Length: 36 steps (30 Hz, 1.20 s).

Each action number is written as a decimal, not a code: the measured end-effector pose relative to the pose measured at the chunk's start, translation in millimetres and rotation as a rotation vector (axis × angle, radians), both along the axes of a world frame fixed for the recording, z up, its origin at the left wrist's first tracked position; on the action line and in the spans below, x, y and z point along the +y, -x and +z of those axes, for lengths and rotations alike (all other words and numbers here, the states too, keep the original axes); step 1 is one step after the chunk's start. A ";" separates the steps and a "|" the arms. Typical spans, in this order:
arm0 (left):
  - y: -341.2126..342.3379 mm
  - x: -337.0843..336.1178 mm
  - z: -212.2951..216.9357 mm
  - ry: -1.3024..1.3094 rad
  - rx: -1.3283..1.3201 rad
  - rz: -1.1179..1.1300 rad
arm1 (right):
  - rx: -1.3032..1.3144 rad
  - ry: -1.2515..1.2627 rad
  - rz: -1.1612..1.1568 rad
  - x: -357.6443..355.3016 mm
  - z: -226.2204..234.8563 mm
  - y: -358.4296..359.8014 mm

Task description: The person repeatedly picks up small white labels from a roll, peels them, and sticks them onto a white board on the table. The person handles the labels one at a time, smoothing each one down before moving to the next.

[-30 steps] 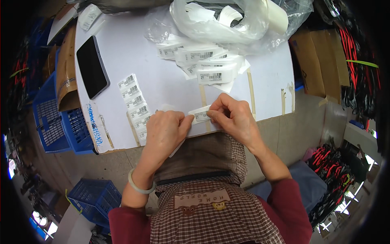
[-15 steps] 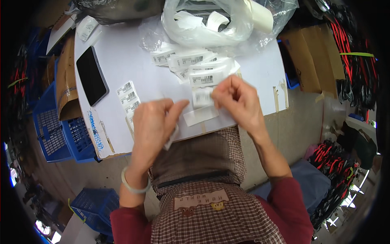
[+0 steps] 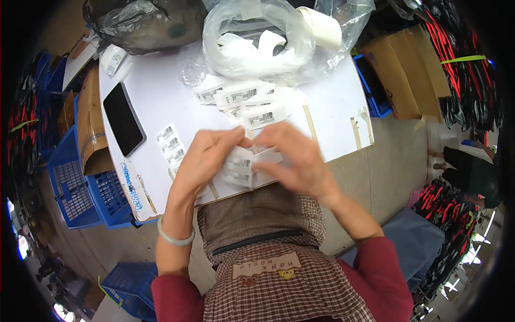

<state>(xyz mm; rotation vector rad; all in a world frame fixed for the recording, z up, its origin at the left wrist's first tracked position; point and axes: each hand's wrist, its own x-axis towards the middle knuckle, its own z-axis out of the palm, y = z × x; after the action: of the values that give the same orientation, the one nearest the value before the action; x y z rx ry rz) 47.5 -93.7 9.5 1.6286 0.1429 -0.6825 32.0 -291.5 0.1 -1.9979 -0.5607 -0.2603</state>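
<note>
Close to the table's near edge, my left hand (image 3: 203, 158) is closed round a small sheet of white barcode labels (image 3: 238, 167), which hangs blurred from its fingers. My right hand (image 3: 300, 161) is beside it, smeared by motion, its thumb at the sheet's right edge. A plain white slip (image 3: 272, 156) shows between the right thumb and forefinger; whether they grip it is unclear. Just beyond the hands lies a spread pile of barcode labels (image 3: 265, 116). Left of my left hand is a strip of barcode labels (image 3: 171, 145), flat on the white table (image 3: 335, 126).
A clear plastic bag (image 3: 214, 59) with white label rolls stands at the back, near a dark plastic bag (image 3: 142, 24). The black phone (image 3: 124, 119) lies at the left. Blue crates (image 3: 110, 193) and cardboard boxes (image 3: 405, 75) flank the table. Someone in dark clothes (image 3: 461, 174) is far right.
My hands have come together over the near edge, the right one moving left and down. The label sheet in my left hand now shows between them. The whole view has shifted slightly.
</note>
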 end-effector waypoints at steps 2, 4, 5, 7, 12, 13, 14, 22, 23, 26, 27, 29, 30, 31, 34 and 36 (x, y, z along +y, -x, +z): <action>17.9 7.1 -0.1 0.219 0.115 0.017 | 0.110 -0.079 0.046 6.7 -6.6 25.6; 41.6 15.1 7.0 0.241 0.082 -0.039 | 0.360 -0.161 0.044 10.4 -6.3 46.1; 53.1 12.7 5.5 0.356 0.073 0.037 | 0.497 -0.229 0.031 11.2 -1.7 52.4; 67.9 9.4 4.0 0.326 0.060 0.090 | 0.463 -0.218 -0.027 11.7 -6.5 60.4; 96.3 13.5 1.9 0.110 0.046 0.003 | 0.269 -0.098 0.069 -0.5 -2.2 66.7; 101.9 12.5 2.8 0.101 0.059 0.027 | 0.265 -0.088 0.092 -3.2 -0.2 68.5; 107.2 10.8 3.6 0.092 0.072 0.051 | 0.268 -0.095 0.076 -6.7 1.6 68.1; 89.0 21.4 -20.3 -0.165 -0.023 0.086 | 0.906 -0.328 -0.036 -30.9 1.4 25.8; 78.8 18.2 -20.6 -0.255 -0.074 0.029 | 0.918 -0.229 -0.046 -27.3 1.0 20.9; 59.1 6.4 -24.0 -0.465 -0.163 -0.027 | 0.939 -0.114 -0.032 -20.6 -4.4 14.8; 56.1 2.7 -26.9 -0.522 -0.196 -0.052 | 0.949 -0.108 -0.025 -19.8 -6.4 14.9; 54.4 -1.9 -30.9 -0.619 -0.267 -0.087 | 0.977 -0.062 -0.022 -18.9 -9.0 14.4; 54.2 -3.8 -32.3 -0.660 -0.304 -0.098 | 0.991 -0.040 -0.021 -18.8 -10.0 14.4; 54.4 -5.1 -33.4 -0.700 -0.341 -0.109 | 0.984 -0.034 -0.018 -18.5 -10.9 14.9; 53.9 -7.4 -33.5 -0.723 -0.328 -0.104 | 0.962 -0.012 -0.015 -16.5 -13.9 16.2; 54.0 -7.4 -32.7 -0.716 -0.327 -0.093 | 0.948 0.014 -0.016 -13.1 -14.7 15.7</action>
<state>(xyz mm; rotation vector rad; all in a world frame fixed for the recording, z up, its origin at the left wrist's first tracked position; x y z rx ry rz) -6.5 -101.2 -23.2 2.4237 0.0748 -0.4417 16.3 -304.5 -14.6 -1.8732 0.0667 0.6625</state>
